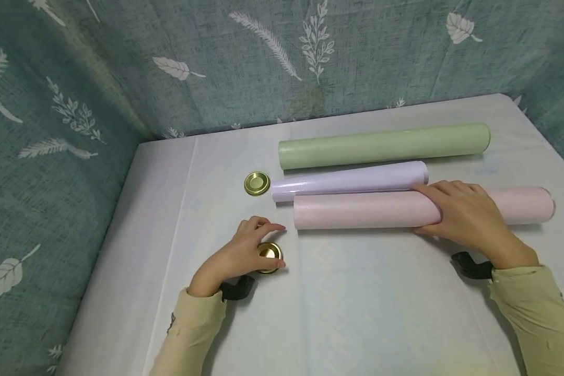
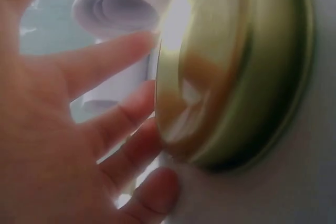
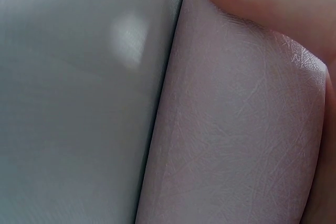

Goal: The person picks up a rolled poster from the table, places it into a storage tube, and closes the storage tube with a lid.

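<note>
Nearer gold lid (image 1: 270,253) on the desk (image 1: 380,308), left hand (image 1: 239,253) spread around it; probably light, stiff, slick, best pinched by the rim. Beyond, pink roll (image 1: 357,211), right hand (image 1: 470,214) gripping it right of middle; likely light, dents if squeezed, hold mid-length. Then lilac roll (image 1: 348,180), farther gold lid (image 1: 257,183), green roll (image 1: 385,147). No readable brands or writing.
</note>
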A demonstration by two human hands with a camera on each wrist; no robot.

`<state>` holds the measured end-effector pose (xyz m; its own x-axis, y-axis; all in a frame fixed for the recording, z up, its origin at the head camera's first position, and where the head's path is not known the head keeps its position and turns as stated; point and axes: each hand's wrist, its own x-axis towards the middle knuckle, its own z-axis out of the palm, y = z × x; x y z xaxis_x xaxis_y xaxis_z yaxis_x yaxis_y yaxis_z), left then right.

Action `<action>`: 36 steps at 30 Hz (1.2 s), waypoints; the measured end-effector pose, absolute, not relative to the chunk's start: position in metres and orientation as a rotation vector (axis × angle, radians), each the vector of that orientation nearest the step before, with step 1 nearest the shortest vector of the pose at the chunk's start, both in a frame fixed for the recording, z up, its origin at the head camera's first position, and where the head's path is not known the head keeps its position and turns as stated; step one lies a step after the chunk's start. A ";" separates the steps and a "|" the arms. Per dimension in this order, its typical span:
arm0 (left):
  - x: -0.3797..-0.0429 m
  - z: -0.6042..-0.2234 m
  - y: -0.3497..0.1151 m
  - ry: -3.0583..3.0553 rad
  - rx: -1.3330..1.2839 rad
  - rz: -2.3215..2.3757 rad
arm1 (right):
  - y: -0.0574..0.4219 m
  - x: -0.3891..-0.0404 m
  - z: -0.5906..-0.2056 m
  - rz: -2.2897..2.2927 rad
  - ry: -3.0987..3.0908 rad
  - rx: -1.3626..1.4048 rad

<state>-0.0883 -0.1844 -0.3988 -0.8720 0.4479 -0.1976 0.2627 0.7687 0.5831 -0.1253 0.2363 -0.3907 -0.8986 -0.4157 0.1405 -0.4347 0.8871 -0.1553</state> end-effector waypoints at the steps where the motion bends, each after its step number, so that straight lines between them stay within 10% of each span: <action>1: -0.088 -0.399 -0.184 2.640 0.550 0.775 | 0.237 -0.125 -0.391 0.277 -2.949 0.665; 36: -0.095 -0.404 -0.190 2.872 0.269 0.974 | 0.238 -0.124 -0.394 0.270 -2.899 0.690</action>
<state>-0.0949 -0.1898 -0.4038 -0.9798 0.1971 -0.0348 0.1352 0.7801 0.6108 -0.1244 0.2375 -0.3943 -0.8832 -0.4306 0.1860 -0.4576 0.8781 -0.1398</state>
